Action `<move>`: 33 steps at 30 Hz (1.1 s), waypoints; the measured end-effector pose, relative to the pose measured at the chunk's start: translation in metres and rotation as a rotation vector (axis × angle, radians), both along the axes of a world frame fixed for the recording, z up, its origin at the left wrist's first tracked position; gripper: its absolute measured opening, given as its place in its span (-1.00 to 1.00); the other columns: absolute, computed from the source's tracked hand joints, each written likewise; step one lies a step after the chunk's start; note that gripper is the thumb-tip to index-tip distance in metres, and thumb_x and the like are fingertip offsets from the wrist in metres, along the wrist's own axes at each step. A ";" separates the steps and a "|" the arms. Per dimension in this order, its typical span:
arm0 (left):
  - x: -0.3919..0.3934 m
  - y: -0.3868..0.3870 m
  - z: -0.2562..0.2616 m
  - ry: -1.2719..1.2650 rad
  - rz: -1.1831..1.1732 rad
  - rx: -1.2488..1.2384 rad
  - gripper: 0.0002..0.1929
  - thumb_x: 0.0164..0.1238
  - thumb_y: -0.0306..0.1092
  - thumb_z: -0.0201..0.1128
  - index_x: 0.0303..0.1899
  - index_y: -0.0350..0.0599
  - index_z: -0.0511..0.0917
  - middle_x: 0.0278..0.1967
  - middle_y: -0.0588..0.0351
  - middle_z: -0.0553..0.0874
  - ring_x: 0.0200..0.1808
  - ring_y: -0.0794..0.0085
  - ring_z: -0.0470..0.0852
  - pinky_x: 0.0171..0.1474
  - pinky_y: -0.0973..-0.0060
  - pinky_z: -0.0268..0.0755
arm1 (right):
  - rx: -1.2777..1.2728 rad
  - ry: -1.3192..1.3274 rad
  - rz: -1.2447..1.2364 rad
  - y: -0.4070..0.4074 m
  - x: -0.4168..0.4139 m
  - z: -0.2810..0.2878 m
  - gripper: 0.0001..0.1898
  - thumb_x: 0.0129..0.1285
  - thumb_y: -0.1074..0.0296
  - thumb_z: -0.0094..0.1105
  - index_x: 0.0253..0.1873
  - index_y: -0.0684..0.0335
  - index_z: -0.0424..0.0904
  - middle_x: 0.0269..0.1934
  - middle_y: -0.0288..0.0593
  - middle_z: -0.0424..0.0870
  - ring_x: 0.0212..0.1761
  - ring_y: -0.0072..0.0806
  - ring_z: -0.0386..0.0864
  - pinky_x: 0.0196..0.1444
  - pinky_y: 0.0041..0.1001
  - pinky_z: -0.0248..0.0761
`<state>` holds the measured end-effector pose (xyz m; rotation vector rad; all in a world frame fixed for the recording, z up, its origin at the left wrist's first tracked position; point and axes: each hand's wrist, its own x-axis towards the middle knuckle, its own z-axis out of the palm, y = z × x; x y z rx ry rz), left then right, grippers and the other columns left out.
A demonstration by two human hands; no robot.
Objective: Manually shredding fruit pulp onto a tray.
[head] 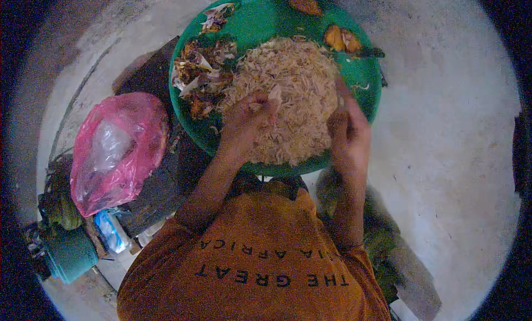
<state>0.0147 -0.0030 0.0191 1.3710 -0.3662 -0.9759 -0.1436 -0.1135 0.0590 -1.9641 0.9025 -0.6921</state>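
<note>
A large round green plastic tray (257, 17) lies before me, bearing a heap of pale shredded food (286, 80), perhaps onion or meat. My left hand (251, 117) is over the heap's left side, with a small pale piece (275, 93) between its fingers. At the right edge of the heap is my right hand (349, 121), blurred; what its fingers hold cannot be told. Brown and white peelings or scraps (201, 71) lie along the tray's left side. Orange-brown pieces (343, 39) lie at its upper right, beside a dark handle, perhaps a knife's (372, 52), on the rim.
Left of the tray, a pink plastic bag (120, 154) with something whitish inside sits on a dark surface. Below it are a blue-and-white packet (111, 231) and a teal container or folded item (70, 252). Pale floor (440, 146) extends to the right.
</note>
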 end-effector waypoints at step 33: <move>0.000 -0.009 -0.018 0.144 -0.014 -0.033 -0.74 0.26 -0.29 0.31 -0.08 -0.15 0.56 -0.34 0.22 0.67 -0.33 0.60 0.60 -0.37 0.62 0.39 | -0.106 0.285 0.094 0.002 0.009 -0.003 -0.47 0.31 0.48 -0.10 0.40 0.15 0.23 -0.48 -0.07 0.50 -0.46 -0.31 0.46 -0.37 -0.37 0.36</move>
